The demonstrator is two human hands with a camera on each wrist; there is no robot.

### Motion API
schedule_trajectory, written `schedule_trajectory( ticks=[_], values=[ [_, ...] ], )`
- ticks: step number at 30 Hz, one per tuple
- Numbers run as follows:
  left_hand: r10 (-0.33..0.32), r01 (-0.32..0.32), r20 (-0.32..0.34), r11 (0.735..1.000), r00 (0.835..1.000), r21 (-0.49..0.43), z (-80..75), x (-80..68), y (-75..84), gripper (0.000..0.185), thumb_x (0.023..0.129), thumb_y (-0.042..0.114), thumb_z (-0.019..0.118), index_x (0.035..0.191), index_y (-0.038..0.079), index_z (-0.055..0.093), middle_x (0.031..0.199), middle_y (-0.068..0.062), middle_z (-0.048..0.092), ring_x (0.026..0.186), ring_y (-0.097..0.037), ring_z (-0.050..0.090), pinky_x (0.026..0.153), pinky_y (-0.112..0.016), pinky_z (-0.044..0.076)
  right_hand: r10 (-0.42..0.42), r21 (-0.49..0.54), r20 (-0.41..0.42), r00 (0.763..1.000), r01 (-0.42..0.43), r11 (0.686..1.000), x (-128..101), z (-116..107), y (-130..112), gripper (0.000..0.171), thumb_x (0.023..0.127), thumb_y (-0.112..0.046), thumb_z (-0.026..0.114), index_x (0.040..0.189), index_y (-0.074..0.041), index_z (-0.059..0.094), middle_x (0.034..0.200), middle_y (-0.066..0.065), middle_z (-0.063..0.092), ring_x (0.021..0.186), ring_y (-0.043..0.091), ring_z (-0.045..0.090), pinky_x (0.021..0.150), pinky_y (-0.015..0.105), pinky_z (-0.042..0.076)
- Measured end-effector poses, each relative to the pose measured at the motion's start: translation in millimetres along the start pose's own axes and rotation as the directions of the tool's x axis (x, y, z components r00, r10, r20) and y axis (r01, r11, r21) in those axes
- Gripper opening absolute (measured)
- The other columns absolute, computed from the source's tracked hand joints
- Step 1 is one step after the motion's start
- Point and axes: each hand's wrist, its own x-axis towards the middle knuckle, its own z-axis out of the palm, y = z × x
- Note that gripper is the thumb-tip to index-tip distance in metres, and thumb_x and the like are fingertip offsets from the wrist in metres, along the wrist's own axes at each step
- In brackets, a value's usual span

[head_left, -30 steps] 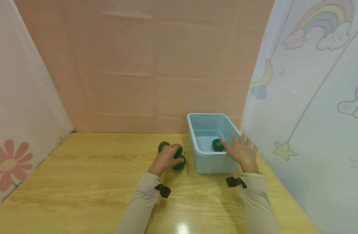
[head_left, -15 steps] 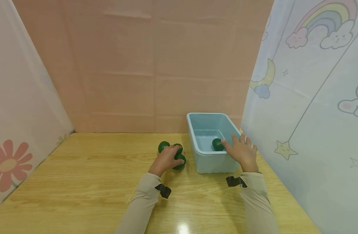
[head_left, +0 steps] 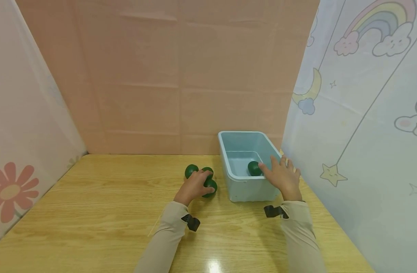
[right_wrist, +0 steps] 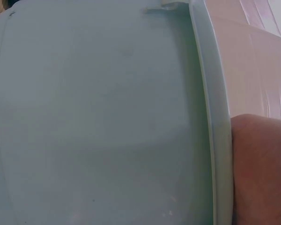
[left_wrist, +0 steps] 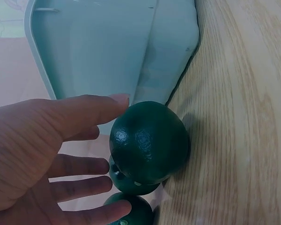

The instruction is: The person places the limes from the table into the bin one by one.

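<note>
The near green ball point(left_wrist: 150, 140) is being flanked by the left hand point(head_left: 193, 185): on the tabletop point(head_left: 109, 197) it is lying just beside the thumb, between that hand and the pale blue bin point(head_left: 253, 191), near the bin's wall but apart from it. The left hand is being held spread, its fingers being pointed toward the middle green ball point(head_left: 207, 169) and the far green ball point(head_left: 191, 170); whether anything is being pressed cannot be told. No long axis is being shown, as each ball is looking round. The right hand point(head_left: 283, 179) is being laid across the bin's near right rim, its fingers also being spread, while a fourth green ball point(head_left: 254, 168) is lying inside beside its thumb, contact there being hidden. To the three outside balls the left hand is being placed far nearer; the bin's raised wall is standing to their right, seemingly the relation that is mattering most.
</note>
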Motion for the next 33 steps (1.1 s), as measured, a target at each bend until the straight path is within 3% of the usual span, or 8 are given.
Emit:
schedule_trajectory(
  ticks=[33],
  values=[
    [-0.005,0.005,-0.004,1.0,1.0,-0.005,5.3,1.3,-0.9,0.059,0.088,0.025,0.079,0.139,0.005,0.057,0.137,-0.02,0.054,0.117,-0.041,0.054,0.09,-0.049,0.052,0.005,0.0,-0.005,1.0,-0.005,1.0,-1.1,-0.6,0.8,0.087,0.101,-0.065,0.033,0.156,0.001,0.024,0.156,0.042,0.006,0.142,0.06,0.003,0.104,0.08,0.005]
  ],
)
